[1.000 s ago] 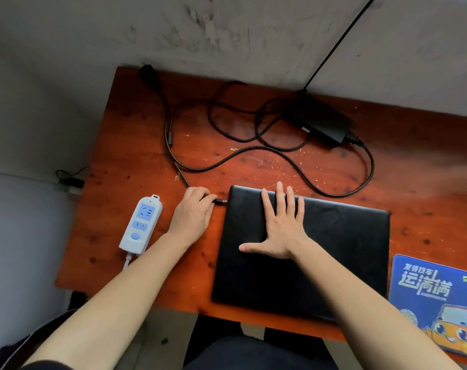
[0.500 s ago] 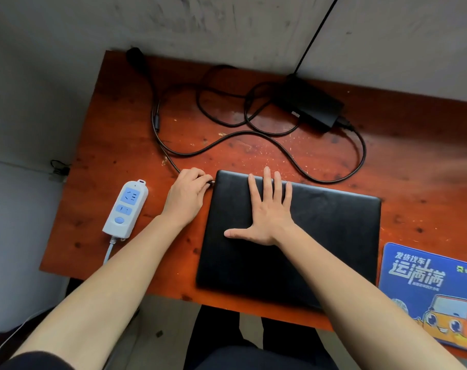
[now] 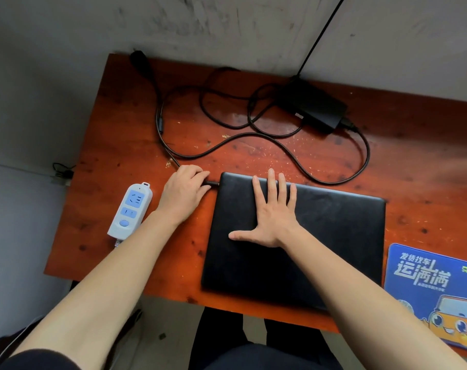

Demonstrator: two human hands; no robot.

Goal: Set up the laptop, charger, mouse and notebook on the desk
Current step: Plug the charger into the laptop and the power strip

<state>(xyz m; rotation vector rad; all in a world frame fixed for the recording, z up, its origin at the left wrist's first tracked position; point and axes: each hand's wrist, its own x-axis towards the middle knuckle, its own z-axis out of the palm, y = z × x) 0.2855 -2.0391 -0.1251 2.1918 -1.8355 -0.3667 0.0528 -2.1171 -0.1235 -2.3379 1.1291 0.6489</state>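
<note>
From the head view, looking straight down: my left hand [image 3: 183,192] is curled shut around the charger plug [image 3: 211,183], pinching it right at the left edge of the laptop [image 3: 320,236], near its far corner. The plug tip meets the laptop's side; whether it is fully seated I cannot tell from here. My right hand [image 3: 272,214] lies open and flat, fingers spread, pressing on the closed lid in the middle of the frame.

The laptop sits closed at the lower centre of the surface [image 3: 125,145], its near edge close to the front rim. I judge it stiff and fairly heavy, with a smooth lid that could slide on the wood, so a flat palm on top is the right brace while the plug goes in.

The plug is small and rigid: best held on its moulded body, not the cable [image 3: 280,145], which is limp and loops loosely across the upper middle of the frame to the charger brick [image 3: 317,109] at upper right. That brick looks dense and would drag the slack if tugged.

At left, just beside my left wrist, lies the white power strip [image 3: 130,209], light plastic. At lower right the blue mouse pad [image 3: 435,289] lies flat, thin and floppy. Mouse and notebook are not in view.
</note>
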